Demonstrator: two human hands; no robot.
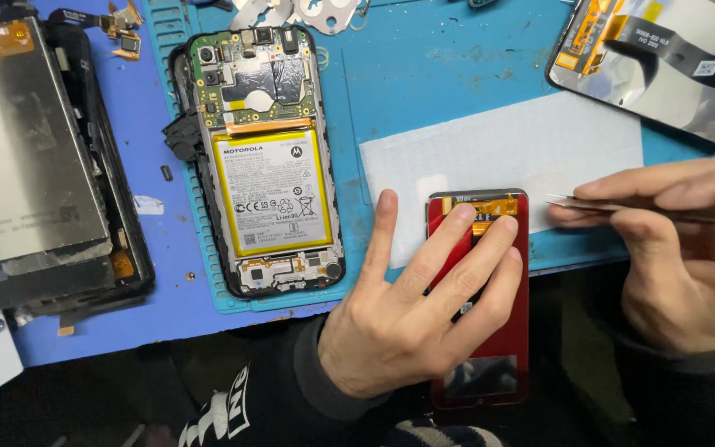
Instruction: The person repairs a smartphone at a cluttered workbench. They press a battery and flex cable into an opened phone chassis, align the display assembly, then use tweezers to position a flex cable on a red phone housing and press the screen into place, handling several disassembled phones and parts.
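Left hand (pixel 424 306) spread flat on red screen panel (pixel 506 331) — thin, brittle, best held by edges; right hand (pixel 672 248) pinching tweezers (pixel 622 207) just beside its top

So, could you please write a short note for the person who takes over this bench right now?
Left hand: flat on the red phone display panel, fingertips at its orange flex cable, pinning it at the mat's near edge.
Right hand: grip shut on thin metal tweezers, tips pointing toward that flex cable, not touching it.
Opened black phone with yellow-edged battery lies on the teal work mat, back cover off.
White paper sheet lies under the panel's top end.
Another dismantled dark phone frame sits far left.
The red panel is not yet fitted to the phone.
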